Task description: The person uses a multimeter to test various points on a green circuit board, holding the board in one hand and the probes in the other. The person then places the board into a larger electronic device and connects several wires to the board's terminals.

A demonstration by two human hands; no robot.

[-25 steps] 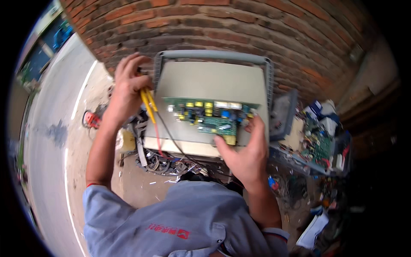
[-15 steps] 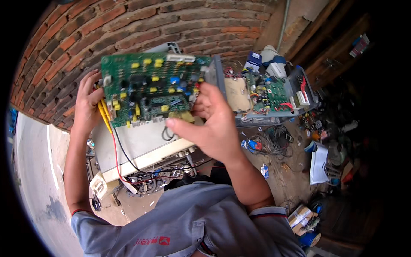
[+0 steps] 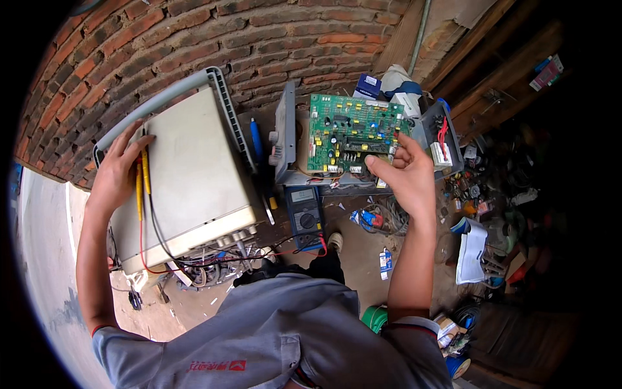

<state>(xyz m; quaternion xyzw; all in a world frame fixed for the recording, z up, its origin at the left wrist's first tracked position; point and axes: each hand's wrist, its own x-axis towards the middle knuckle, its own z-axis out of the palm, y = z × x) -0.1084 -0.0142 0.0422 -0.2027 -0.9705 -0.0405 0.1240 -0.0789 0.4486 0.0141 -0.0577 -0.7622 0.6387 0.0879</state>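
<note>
My left hand (image 3: 118, 163) is closed on two yellow test probes (image 3: 138, 188) at the top left of a beige instrument (image 3: 181, 155); their red and black leads trail down. My right hand (image 3: 409, 174) grips the lower right edge of a green circuit board (image 3: 327, 126), thumb on its front edge, with the board over an open grey metal case (image 3: 289, 110). The board is dense with yellow, black and blue parts. Below the case lies a dark blue multimeter (image 3: 304, 214) with red and black leads. A blue-handled tool (image 3: 256, 139) sits between instrument and case.
A brick wall (image 3: 246, 39) runs behind, with a wooden doorway (image 3: 492, 71) at right. Loose parts (image 3: 476, 191), papers (image 3: 473, 249), coiled cable (image 3: 395, 214) and a green container (image 3: 372, 318) crowd the floor at right. A pale road (image 3: 39, 259) runs along the far left.
The view has swung rightward. My right hand has carried the board from above the beige instrument rightward to the open case. My left hand still holds the probes, now lower relative to the board.
</note>
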